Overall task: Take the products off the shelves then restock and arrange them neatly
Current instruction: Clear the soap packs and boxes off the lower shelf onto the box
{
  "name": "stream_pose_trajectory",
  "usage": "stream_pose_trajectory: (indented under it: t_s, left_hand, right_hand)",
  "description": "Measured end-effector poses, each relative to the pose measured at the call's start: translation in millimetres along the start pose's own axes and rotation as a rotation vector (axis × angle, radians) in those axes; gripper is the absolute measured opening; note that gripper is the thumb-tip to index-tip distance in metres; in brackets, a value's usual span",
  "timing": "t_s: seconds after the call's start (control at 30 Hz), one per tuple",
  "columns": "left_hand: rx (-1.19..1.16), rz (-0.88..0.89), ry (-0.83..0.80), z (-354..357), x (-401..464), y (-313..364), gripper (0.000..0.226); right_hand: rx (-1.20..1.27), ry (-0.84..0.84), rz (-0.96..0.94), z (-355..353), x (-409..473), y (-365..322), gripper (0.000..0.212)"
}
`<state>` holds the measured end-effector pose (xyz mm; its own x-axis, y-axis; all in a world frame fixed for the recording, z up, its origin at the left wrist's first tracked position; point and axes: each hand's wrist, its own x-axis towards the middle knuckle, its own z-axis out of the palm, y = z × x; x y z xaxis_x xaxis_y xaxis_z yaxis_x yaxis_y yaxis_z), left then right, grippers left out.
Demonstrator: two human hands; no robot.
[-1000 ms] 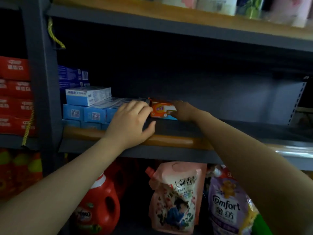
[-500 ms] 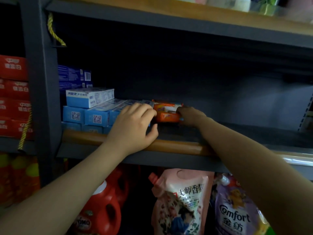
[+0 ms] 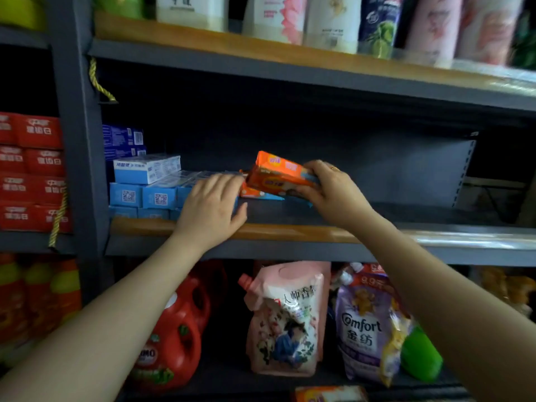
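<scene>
My right hand (image 3: 330, 192) grips an orange box (image 3: 277, 177) by its right end, fingers curled over the top, thumb underneath. The box is tilted, its left end raised toward 11 o'clock, clear of the middle shelf (image 3: 362, 216). A ring shows on one finger.

Just below the held box, a second orange pack (image 3: 255, 194) lies flat on the shelf board, mostly hidden by the first.

My left hand (image 3: 213, 208) rests flat, fingers straight and relaxed, on the blue boxes (image 3: 158, 195) at 9 o'clock of the orange ones; thumb out over the wooden lip (image 3: 290, 232) of the shelf. It holds nothing. The blue boxes are stacked in rows, one lighter box (image 3: 146, 169) lying on top at the back left.

Shelf right of my right hand, toward 3 o'clock: bare dark board.

At 12 o'clock, upper shelf: row of bottles (image 3: 330, 21). At 6 o'clock, lower shelf: red detergent jug (image 3: 174, 338), pink refill pouch (image 3: 285, 317), purple Comfort pouch (image 3: 364, 329). At 9 o'clock, next bay: stacked red boxes (image 3: 32, 172).
</scene>
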<state>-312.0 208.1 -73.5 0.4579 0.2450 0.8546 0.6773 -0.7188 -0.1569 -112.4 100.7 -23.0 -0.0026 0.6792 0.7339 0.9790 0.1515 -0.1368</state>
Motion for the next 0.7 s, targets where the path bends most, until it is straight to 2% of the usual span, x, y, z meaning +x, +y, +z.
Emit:
stream_pose_trajectory:
  t_s: [0.13,0.27,0.33,0.4,0.57,0.63,0.7]
  left_hand:
    - [-0.159,-0.026,0.019,-10,-17,26,0.062]
    - [-0.610,-0.097,0.168,-32,-51,76,0.078]
    - [-0.739,-0.145,0.152,-40,-65,93,0.076]
    - [-0.817,-0.203,0.059,-45,-73,104,0.069]
    - [-0.770,-0.177,-0.117,-46,-85,122,0.054]
    - [-0.842,-0.232,-0.174,-48,-89,129,0.043]
    - [-0.933,-0.304,-0.211,-46,-94,136,0.038]
  right_hand:
    - [0.141,0.089,0.006,-28,-51,-10,0.038]
    - [0.293,0.036,0.052,-41,-95,-8,0.042]
    - [0.344,-0.037,0.068,-38,-114,-1,0.042]
    - [0.377,-0.115,0.084,-33,-131,7,0.038]
    - [0.405,-0.231,0.146,-22,-164,14,0.037]
    - [0.433,-0.246,0.184,-19,-172,15,0.039]
    - [0.527,-0.186,0.264,-19,-179,15,0.035]
